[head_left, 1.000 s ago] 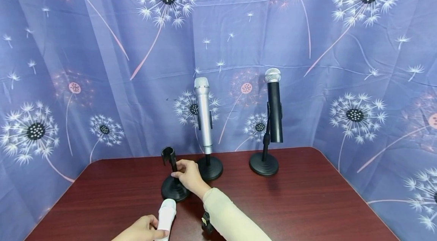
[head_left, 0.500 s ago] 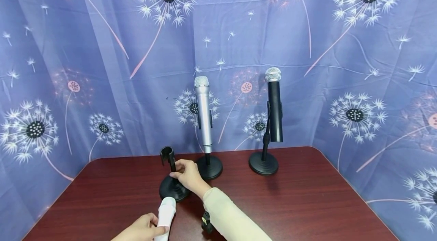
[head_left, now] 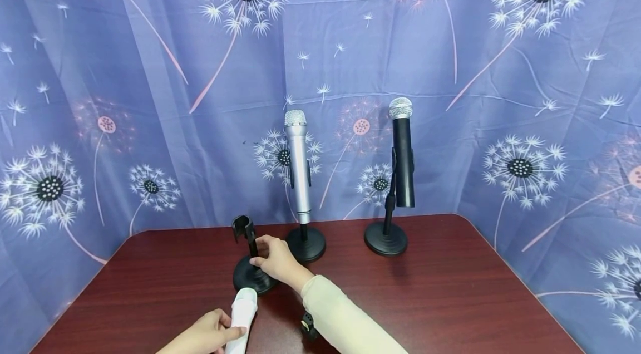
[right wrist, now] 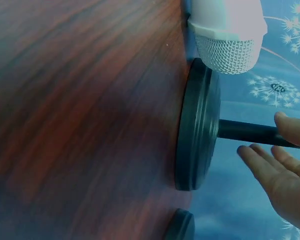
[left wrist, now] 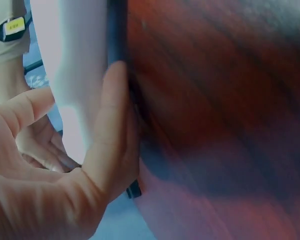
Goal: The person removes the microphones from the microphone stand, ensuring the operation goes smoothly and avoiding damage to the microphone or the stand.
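A white microphone is gripped in my left hand near the front of the table, its head pointing away from me. In the left wrist view, the thumb and fingers lie on either side of its white body. Just beyond the microphone stands a black desktop microphone stand with a U-shaped clip on top, nothing in the clip. My right hand pinches its pole above the round base. The microphone's mesh head is close beside that base.
A silver microphone leans in a second black stand right behind my right hand. Farther right, a black microphone with a silver head sits in a third stand. A patterned curtain hangs behind the reddish-brown table.
The head view has shifted very slightly, and my right forearm lies a touch farther right. Both hands keep their holds on the white microphone and the stand.
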A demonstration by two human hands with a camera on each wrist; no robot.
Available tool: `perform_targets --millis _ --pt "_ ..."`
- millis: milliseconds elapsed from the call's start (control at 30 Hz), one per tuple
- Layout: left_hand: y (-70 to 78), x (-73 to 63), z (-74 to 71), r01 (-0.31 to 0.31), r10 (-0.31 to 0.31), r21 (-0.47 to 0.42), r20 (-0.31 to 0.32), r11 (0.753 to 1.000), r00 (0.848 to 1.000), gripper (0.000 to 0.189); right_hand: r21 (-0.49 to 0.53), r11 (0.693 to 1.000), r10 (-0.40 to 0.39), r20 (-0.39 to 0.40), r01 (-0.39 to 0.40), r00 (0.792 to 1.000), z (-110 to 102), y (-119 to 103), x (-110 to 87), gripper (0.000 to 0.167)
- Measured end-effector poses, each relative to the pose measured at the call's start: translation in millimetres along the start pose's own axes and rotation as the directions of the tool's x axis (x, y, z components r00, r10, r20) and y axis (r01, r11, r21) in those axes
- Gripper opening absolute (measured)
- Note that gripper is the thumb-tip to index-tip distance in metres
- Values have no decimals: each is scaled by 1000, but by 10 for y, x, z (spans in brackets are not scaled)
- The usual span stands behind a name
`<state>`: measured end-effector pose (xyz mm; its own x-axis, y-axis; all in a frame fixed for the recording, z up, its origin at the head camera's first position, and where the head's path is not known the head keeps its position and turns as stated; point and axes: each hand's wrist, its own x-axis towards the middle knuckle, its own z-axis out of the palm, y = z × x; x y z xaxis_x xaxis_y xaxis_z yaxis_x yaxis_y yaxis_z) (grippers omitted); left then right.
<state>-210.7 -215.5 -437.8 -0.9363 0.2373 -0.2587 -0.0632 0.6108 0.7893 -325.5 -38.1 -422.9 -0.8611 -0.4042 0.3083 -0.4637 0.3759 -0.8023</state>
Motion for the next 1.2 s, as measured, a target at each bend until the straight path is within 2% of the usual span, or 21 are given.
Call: perform_targets --millis 133,267,367,567,767,967,1067,1200 --pt "-9 -27 -59 -18 18 -6 12 1000 1000 31 -62 998 10 40 -8 999 -68 21 -36 33" --pt "29 -52 -112 31 -31 34 1 999 1000 30 -117 993 18 80 -9 997 -163 50 -91 35" --pt "75 -72 -161 28 -28 60 0 998 1000 29 -109 994 7 103 4 995 -239 64 -135 33" --pt "148 -109 -288 -124 126 131 -7 984 992 26 -57 997 -38 123 45 992 -401 84 -219 27" --pt "173 -125 -331 -230 228 70 35 971 973 25 -24 995 -93 110 97 990 -559 148 -325 25" --pt "207 -121 -268 -333 332 21 16 943 943 21 3 995 -100 84 100 991 -691 239 -427 22" --pt "249 -110 -233 -361 362 -18 0 932 932 19 20 995 -94 57 93 994 -777 289 -472 22" --pt "322 -89 -194 -349 348 -31 -22 937 937 19 23 995 -100 4 100 995 -907 367 -499 21"
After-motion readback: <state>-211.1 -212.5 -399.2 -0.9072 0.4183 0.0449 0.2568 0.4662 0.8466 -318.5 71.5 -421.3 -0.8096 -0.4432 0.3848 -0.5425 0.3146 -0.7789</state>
